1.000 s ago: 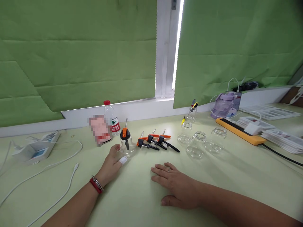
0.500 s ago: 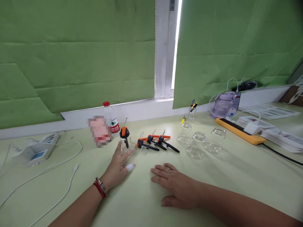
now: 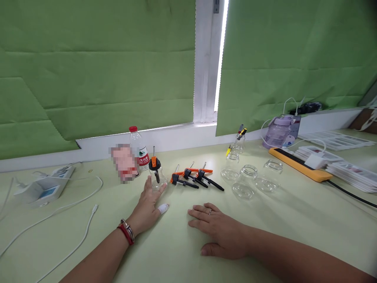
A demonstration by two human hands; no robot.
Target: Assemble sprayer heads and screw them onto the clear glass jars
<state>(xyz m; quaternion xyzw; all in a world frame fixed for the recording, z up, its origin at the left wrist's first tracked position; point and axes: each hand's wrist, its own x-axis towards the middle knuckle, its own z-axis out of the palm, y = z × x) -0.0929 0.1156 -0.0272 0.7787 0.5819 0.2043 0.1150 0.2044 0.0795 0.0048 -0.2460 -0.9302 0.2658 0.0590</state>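
Observation:
My left hand [image 3: 149, 206], with white tape on the thumb, rests against the near side of a clear glass jar [image 3: 159, 184], its fingers apart. An orange and black clamp-like tool [image 3: 155, 164] sits at that jar's mouth, its thin rod pointing up. To the right, three similar orange and black tools [image 3: 196, 177] lie side by side. My right hand [image 3: 218, 230] lies on the table with spread fingers and holds nothing. Farther right are several open glass jars [image 3: 243, 189], and behind them another jar holds tools with yellow parts [image 3: 240, 135].
A red-capped water bottle [image 3: 143, 155] stands beside a blurred pink object [image 3: 124, 163]. White cables and a white holder [image 3: 55, 186] are at the left. A yellow power strip [image 3: 300, 165], stacked papers [image 3: 353, 175] and a purple bottle [image 3: 277, 131] are at the right.
The tool at the jar's mouth now stands a little more upright, and the jar appears slightly shifted. My right hand keeps its place.

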